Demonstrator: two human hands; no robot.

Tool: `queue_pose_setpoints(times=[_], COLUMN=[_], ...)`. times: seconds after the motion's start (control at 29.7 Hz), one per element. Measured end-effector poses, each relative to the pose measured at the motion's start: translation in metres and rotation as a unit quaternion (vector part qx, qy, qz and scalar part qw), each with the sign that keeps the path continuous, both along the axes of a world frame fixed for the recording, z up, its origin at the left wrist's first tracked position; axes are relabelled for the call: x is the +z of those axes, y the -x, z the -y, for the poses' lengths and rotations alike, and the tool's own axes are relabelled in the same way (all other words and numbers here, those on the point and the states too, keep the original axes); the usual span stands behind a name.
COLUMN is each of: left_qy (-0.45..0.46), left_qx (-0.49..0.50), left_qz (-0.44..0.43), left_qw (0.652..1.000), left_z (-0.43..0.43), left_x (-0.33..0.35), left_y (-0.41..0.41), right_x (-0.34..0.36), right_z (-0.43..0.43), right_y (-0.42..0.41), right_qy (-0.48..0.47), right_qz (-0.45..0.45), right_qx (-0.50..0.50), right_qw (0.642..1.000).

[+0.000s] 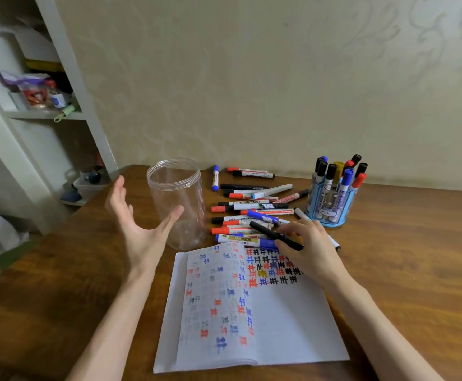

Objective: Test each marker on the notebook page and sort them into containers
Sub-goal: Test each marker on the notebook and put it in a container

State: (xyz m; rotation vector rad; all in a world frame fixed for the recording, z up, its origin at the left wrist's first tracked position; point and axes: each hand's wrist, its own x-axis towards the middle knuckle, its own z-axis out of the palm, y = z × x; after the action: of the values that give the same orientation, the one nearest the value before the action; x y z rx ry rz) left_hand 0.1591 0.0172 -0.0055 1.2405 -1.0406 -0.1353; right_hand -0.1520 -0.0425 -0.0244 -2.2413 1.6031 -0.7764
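Note:
An open notebook lies on the wooden table, its pages marked with red, blue and black test strokes. My right hand grips a black marker over the notebook's top edge, at the near side of a pile of loose markers. An empty clear plastic jar stands upright left of the pile. My left hand hovers spread beside the jar, fingers straight, holding nothing. A blue pen holder with several capped markers stands at the right.
The wooden table runs against a pale wall behind the markers. A white shelf unit with clutter stands at the left, beyond the table's left edge. Bare wood shows to the right of the notebook and in front of my left arm.

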Motion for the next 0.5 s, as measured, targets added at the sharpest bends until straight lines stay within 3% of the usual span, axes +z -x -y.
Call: queue_pose_setpoints(times=[0.13,0.27,0.4,0.5], left_qy=[0.048,0.069,0.068,-0.014], left_qx=[0.036,0.024,-0.06,-0.148], left_qz=[0.067,0.079,0.046,0.072], left_qw=[0.996,0.994,0.995,0.986], left_z=[-0.006,-0.014,-0.022,-0.017], left_x=[0.007,0.009,0.009,0.007], left_y=[0.016,0.036,0.067,0.084], right_x=[0.0,0.0,0.0,0.004], right_z=[-0.001,0.0,-0.002,-0.006], right_y=[0.001,0.006,0.009,0.01], right_qy=[0.008,0.006,0.008,0.024], right_qz=[0.001,-0.016,-0.027,0.028], right_qx=[-0.003,0.01,0.019,0.042], right_qw=[1.0,1.0,0.999,0.998])
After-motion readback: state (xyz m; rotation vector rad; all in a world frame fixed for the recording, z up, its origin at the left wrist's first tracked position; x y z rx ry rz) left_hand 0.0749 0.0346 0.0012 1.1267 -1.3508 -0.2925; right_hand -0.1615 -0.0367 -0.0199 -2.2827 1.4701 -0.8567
